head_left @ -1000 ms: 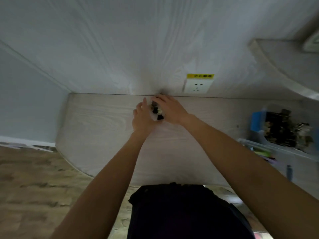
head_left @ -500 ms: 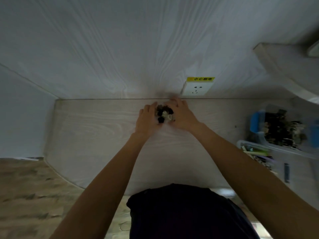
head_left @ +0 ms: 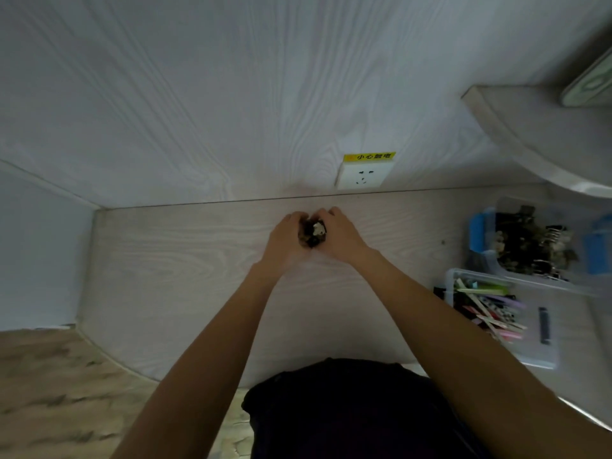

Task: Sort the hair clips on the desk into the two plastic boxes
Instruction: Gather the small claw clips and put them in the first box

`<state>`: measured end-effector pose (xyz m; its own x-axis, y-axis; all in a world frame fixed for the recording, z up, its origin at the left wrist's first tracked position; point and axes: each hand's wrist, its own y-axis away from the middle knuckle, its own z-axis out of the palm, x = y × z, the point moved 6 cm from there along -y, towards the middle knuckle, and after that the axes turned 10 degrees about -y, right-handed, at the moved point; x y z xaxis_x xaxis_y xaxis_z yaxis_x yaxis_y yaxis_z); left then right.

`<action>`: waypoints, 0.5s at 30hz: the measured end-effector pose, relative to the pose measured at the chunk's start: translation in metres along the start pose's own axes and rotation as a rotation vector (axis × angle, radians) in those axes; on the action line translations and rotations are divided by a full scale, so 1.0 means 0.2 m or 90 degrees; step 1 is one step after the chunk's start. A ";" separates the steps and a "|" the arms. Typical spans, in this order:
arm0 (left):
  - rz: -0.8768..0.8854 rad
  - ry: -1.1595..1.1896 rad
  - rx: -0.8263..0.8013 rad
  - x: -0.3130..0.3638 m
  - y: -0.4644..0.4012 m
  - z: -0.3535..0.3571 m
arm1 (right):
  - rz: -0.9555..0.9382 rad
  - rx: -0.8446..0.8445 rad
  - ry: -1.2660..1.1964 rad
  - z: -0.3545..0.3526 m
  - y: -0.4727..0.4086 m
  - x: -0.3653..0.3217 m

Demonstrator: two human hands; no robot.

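A small clump of dark and pale hair clips (head_left: 313,234) sits cupped between my two hands near the back of the desk. My left hand (head_left: 284,241) curls around its left side and my right hand (head_left: 341,236) around its right, fingers nearly meeting over the top. Off to the right stands a clear box with blue latches (head_left: 477,233), heaped with dark claw clips. In front of it a second clear box (head_left: 536,356) holds several flat pastel clips.
A pale wood-grain desk (head_left: 172,260) meets a matching back panel with a white socket (head_left: 362,175) under a yellow label. A rounded shelf (head_left: 530,137) juts out at the upper right. The desk's curved front edge and the wooden floor (head_left: 49,392) lie at left.
Both hands have closed tighter around the clump of clips, covering more of it. The hands stay near the back of the desk.
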<state>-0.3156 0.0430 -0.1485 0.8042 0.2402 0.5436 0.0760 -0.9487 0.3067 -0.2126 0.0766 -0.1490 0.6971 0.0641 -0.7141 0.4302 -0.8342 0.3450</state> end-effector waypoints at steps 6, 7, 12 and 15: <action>-0.031 0.186 -0.072 0.04 0.18 0.01 | 0.003 -0.025 -0.143 -0.07 0.19 -0.02; -0.035 0.210 -0.081 0.05 0.22 0.01 | 0.009 -0.027 -0.179 -0.09 0.24 -0.01; 0.005 0.238 -0.111 0.25 0.35 0.01 | 0.065 -0.002 -0.433 -0.22 0.51 0.06; 0.065 0.225 -0.123 0.50 0.34 0.04 | 0.050 0.086 -0.471 -0.41 0.65 0.15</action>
<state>-0.2260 0.0010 -0.0790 0.5474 0.2346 0.8033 -0.1324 -0.9235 0.3599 -0.0889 0.0151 -0.0745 0.1359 -0.3428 -0.9295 0.2873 -0.8843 0.3681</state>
